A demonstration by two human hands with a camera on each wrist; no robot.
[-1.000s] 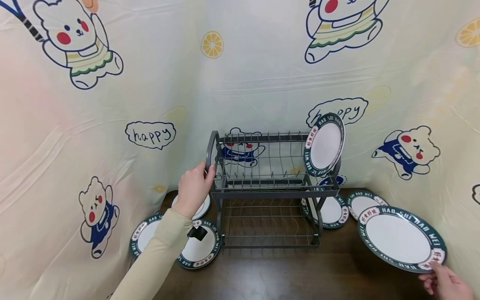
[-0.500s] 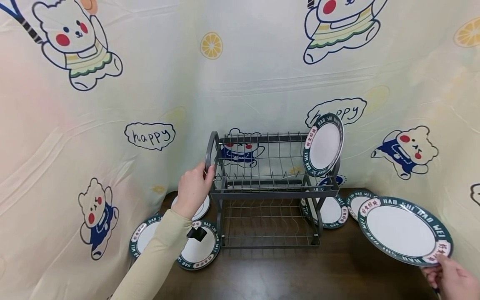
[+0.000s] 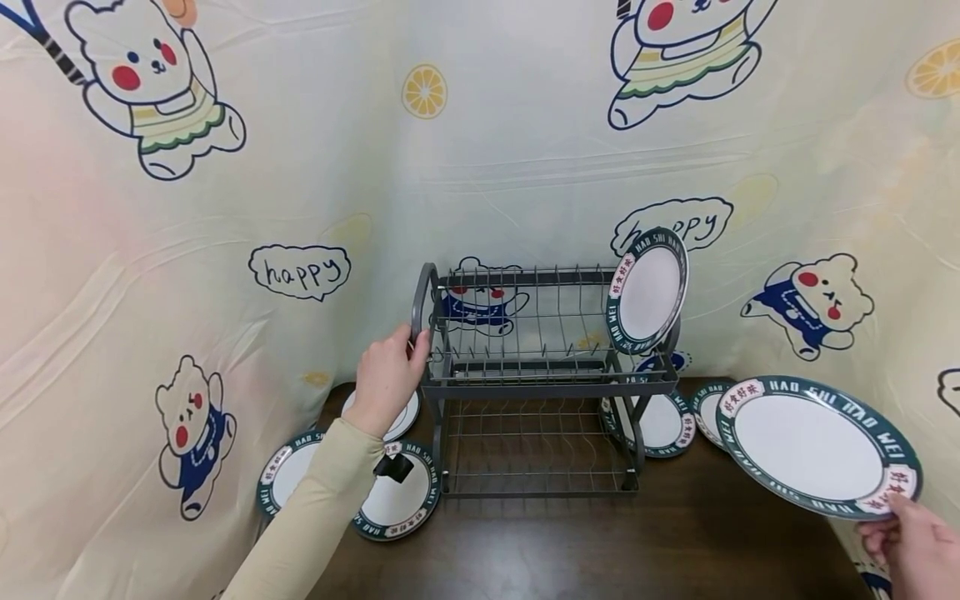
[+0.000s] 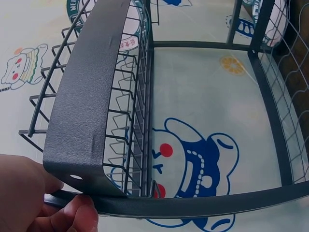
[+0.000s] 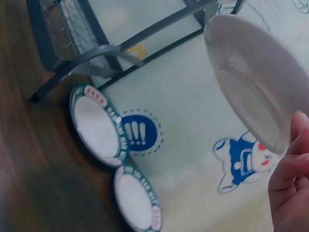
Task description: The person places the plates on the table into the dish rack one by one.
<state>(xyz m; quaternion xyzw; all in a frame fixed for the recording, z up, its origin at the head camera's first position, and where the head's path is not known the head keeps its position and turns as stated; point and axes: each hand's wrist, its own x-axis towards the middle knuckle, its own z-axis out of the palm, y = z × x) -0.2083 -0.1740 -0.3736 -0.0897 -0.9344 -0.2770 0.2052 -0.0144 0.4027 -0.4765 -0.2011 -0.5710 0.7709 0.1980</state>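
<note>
My left hand (image 3: pixel 388 375) grips the left side frame of a dark grey two-tier dish rack (image 3: pixel 551 389). In the left wrist view its fingers curl around the dark metal bar (image 4: pixel 193 207) at the rack's end. At the right, my right hand (image 3: pixel 911 542) pinches the near rim of a white plate (image 3: pixel 810 442) with a green lettered border, held tilted above the table. The right wrist view shows that plate's pale underside (image 5: pixel 256 87). Another such plate (image 3: pixel 651 292) stands on edge at the right end of the rack's upper tier.
Two plates lie right of the rack, one nearer it (image 3: pixel 663 423) and one behind the held plate (image 3: pixel 708 408). Left of the rack are three more, including a front one (image 3: pixel 397 500) partly behind my left forearm. A printed cloth (image 3: pixel 510 167) hangs behind the dark table (image 3: pixel 540 550).
My right hand has moved up and slightly right with the plate, which now covers more of the plate behind it. My left hand stays on the rack.
</note>
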